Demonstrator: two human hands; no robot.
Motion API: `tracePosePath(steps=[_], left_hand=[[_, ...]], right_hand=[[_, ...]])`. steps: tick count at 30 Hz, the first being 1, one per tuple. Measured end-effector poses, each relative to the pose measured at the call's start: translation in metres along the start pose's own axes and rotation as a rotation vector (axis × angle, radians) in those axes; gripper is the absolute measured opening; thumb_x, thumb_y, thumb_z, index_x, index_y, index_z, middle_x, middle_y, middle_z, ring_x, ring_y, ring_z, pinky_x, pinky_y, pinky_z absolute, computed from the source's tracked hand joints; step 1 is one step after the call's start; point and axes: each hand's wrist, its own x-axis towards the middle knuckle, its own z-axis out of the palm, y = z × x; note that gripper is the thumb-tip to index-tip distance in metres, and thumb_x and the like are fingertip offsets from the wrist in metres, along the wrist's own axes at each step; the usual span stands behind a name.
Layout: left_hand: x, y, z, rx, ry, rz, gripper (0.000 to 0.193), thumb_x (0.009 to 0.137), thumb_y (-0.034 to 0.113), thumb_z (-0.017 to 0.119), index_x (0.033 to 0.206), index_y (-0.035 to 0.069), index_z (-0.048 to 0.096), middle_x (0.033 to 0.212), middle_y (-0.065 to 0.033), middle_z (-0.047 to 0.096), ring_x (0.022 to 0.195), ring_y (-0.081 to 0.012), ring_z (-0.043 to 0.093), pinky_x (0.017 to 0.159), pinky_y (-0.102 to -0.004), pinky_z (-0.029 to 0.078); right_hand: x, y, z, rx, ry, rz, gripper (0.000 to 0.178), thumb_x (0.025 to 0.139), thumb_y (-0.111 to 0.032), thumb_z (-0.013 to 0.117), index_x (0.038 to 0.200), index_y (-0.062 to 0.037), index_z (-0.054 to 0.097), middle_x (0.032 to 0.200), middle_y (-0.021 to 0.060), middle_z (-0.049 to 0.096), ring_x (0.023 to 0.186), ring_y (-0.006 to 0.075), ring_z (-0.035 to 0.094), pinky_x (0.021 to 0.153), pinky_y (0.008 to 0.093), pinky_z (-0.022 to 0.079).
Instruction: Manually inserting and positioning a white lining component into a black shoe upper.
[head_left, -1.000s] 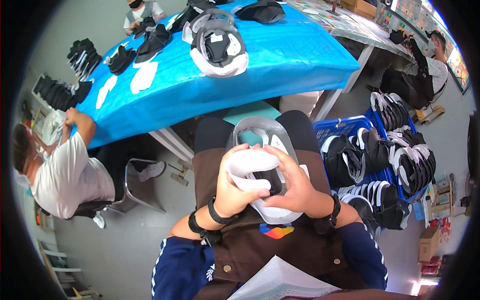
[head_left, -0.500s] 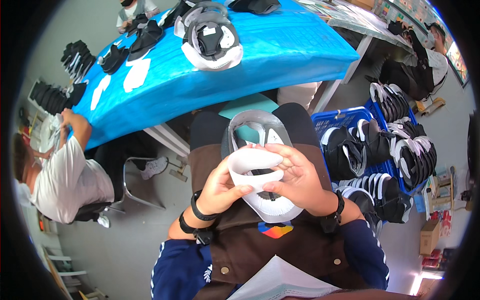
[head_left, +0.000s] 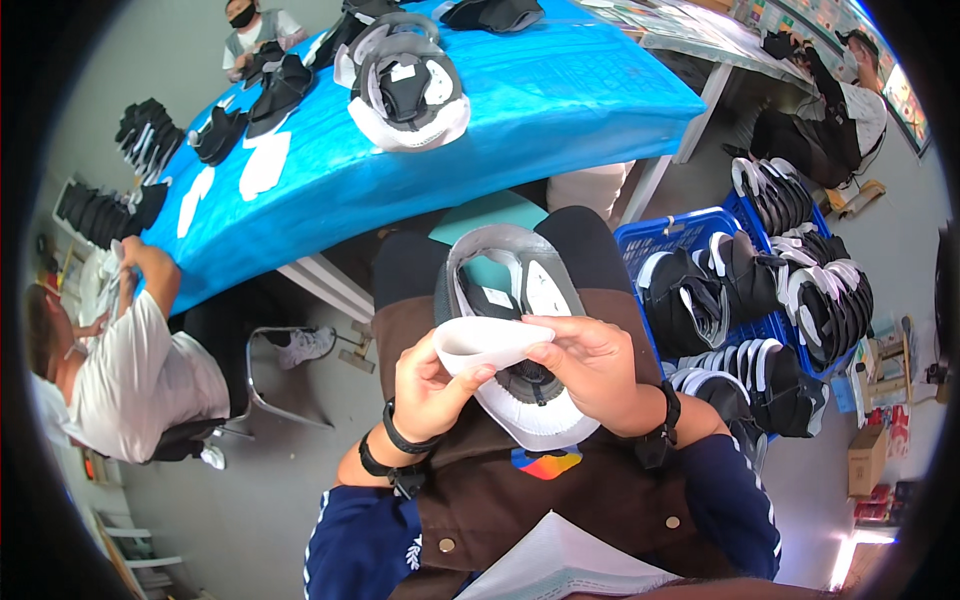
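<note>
Above my lap I hold a white, curved, flexible piece [head_left: 482,350], shaped like a cap brim insert. My left hand [head_left: 425,390] grips its left end, thumb in front and fingers behind. The other end is pinched by my right hand [head_left: 600,372], with the thumb and forefinger near its edge. Just beneath lies an unfinished grey and white cap [head_left: 540,428], its hollow facing up and its white brim part toward me. My hands and the white piece hide some of its middle.
A blue-covered table [head_left: 400,190] ahead bears caps, including a grey and white one [head_left: 410,100], and white cut pieces [head_left: 264,166]. Blue crates [head_left: 668,232] of black and white caps stand at right. A person in white [head_left: 150,385] sits at left; others work farther back.
The white piece has turned and its ends have come together, so its open loop looks narrower. My right fingers have shifted along its upper edge. The whole view has moved slightly.
</note>
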Motion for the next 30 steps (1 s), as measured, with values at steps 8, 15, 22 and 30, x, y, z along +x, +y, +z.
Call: tracePosePath(steps=[8,15,22,30], left_hand=[[0.001,0.001,0.002,-0.043,0.025,0.007,0.029,0.075,0.002,0.065,0.101,-0.006,0.056,0.092,-0.0095,0.063,0.084,-0.0133,0.059,0.076,-0.0255,0.046],[0.005,-0.002,0.003,-0.059,0.017,-0.015,0.027,0.074,0.0,0.067,0.099,-0.006,0.059,0.089,-0.0099,0.065,0.081,-0.0136,0.061,0.073,-0.0258,0.047],[0.002,-0.005,-0.001,0.018,0.003,-0.066,0.03,0.073,0.006,0.067,0.098,-0.006,0.057,0.092,-0.0138,0.064,0.084,-0.0194,0.061,0.077,-0.03,0.048],[0.01,0.004,-0.011,0.298,-0.127,0.204,0.032,0.075,0.028,0.068,0.082,-0.001,0.059,0.073,-0.0074,0.061,0.066,-0.0173,0.06,0.06,-0.0267,0.046]], right_hand=[[0.001,-0.006,-0.004,-0.262,-0.029,-0.087,0.023,0.084,-0.005,0.056,0.105,0.0031,0.059,0.087,0.0102,0.065,0.076,0.0082,0.059,0.065,0.0194,0.047],[0.003,-0.004,-0.006,-0.293,-0.023,-0.087,0.022,0.084,-0.006,0.056,0.104,0.0025,0.06,0.085,0.0098,0.065,0.073,0.0082,0.059,0.063,0.0193,0.047],[0.004,-0.004,-0.008,-0.317,-0.025,-0.106,0.02,0.085,-0.006,0.056,0.103,0.0023,0.061,0.086,0.01,0.065,0.073,0.0087,0.06,0.063,0.0198,0.047],[0.002,-0.009,-0.011,-0.205,-0.124,-0.071,0.017,0.084,-0.003,0.055,0.098,0.0054,0.061,0.091,0.0133,0.065,0.08,0.0136,0.062,0.071,0.0231,0.049]])
